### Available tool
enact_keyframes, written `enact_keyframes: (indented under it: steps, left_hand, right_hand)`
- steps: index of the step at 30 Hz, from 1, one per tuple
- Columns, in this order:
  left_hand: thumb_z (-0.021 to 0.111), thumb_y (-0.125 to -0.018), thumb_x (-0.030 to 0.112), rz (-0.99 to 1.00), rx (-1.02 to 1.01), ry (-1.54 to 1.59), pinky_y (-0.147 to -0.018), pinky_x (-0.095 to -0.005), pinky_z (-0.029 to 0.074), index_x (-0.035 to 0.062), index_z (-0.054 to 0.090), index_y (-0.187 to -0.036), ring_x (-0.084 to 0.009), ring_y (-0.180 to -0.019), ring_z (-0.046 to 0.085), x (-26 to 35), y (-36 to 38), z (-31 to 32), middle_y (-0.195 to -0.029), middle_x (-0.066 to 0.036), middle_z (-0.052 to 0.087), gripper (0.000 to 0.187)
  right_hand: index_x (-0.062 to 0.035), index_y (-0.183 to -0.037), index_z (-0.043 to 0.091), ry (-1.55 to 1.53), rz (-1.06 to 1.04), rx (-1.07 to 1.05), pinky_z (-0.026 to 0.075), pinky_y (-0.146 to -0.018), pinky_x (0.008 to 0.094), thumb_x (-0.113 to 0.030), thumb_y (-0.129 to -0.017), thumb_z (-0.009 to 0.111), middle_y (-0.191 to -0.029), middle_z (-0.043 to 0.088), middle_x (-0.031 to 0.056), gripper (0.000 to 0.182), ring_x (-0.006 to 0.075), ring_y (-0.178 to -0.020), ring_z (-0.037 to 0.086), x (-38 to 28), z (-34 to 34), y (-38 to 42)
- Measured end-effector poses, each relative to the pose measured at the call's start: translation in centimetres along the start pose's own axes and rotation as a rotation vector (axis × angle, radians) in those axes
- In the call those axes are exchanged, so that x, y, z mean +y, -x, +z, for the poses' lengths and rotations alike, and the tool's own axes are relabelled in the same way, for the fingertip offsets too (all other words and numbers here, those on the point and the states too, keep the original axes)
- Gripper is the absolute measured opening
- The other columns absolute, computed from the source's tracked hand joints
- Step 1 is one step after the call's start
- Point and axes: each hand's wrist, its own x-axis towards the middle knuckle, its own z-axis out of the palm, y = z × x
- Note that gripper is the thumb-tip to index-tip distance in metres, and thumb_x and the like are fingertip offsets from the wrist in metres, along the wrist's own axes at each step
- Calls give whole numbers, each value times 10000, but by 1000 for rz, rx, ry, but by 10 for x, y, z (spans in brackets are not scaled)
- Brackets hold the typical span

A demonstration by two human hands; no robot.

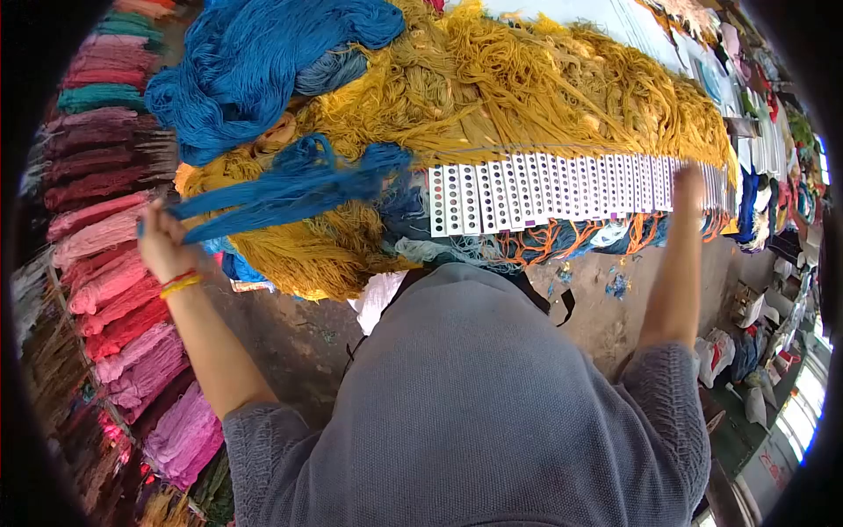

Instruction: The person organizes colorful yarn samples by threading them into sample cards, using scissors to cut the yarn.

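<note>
My left hand, with a red and yellow band at the wrist, is closed around one end of a blue yarn skein. The skein stretches to the right over mustard-yellow yarn, its far end loose and blurred. Off to the right, my right hand is over the right part of a long row of white shade cards with dark round dots. Motion blur smears its fingers, and I cannot tell whether they hold anything.
A large blue yarn heap lies on the mustard pile at the upper left. Pink, red and purple skeins hang along the left side. Orange and grey-blue strands stick out below the cards. Bags stand at the right.
</note>
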Motion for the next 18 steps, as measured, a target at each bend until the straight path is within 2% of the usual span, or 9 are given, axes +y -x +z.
enact_keyframes:
  steps: [1,3,5,6,8,9,12,15,18]
  left_hand:
    - [499,-880,257,78,65,-88,-384,-207,146,68,566,-765,-27,-409,218,11,5,9,-488,88,267,231]
    - [501,-877,259,141,30,-279,-391,-206,163,61,579,-749,-22,-424,243,6,26,34,-497,86,302,247]
    - [530,-853,259,157,-311,-628,-410,-209,238,48,614,-771,-35,-451,341,-23,70,72,-531,63,409,242]
    - [527,-843,258,-102,-494,-446,-429,-223,279,50,628,-820,-48,-477,389,-53,93,89,-555,43,449,232]
    - [524,-836,246,-499,-736,-504,-476,-214,368,53,631,-892,-100,-545,523,-106,136,125,-703,-31,594,228]
    - [510,-850,238,-605,-884,-476,-522,-228,430,30,613,-937,-130,-602,572,-147,148,130,-784,-74,624,248]
    - [478,-865,159,-607,-838,-414,-569,-269,481,-33,583,-916,-152,-622,596,-225,177,147,-783,-84,623,225]
    - [474,-868,146,-614,-814,-362,-566,-270,489,-48,574,-899,-165,-618,604,-232,182,160,-782,-90,622,221]
    - [484,-830,102,-588,-693,-333,-528,-260,480,-30,565,-900,-178,-639,617,-226,174,174,-784,-105,622,170]
  right_hand:
    - [-110,-692,485,5,2,-2,400,-504,317,-109,-790,443,-630,481,-1,107,118,-563,470,-1,-23,-14]
    - [-87,-762,560,-298,-67,499,477,-586,251,-167,-887,455,-717,584,13,182,101,-723,571,-36,-60,-27]
    - [-76,-793,554,-386,-212,341,456,-581,244,-118,-876,471,-732,577,20,124,109,-710,562,-86,11,35]
    - [-18,-931,583,-29,-345,105,463,-656,241,-169,-880,488,-879,586,61,185,140,-781,566,-43,29,28]
    - [-48,-941,577,-405,-366,-230,459,-713,254,-227,-892,459,-907,591,49,220,132,-825,560,-26,131,97]
    - [-31,-960,554,-195,-380,-380,460,-668,245,-195,-867,487,-848,601,47,200,126,-761,565,-67,163,155]
    - [-4,-913,558,-286,76,-783,470,-593,232,-120,-836,522,-710,611,62,144,120,-640,579,-72,234,228]
    - [-1,-885,559,-202,100,-850,461,-560,231,-114,-830,532,-690,603,51,128,103,-606,564,-65,264,255]
    - [-44,-798,593,40,-114,-897,465,-575,320,-184,-791,552,-673,611,109,146,224,-602,600,-65,274,259]
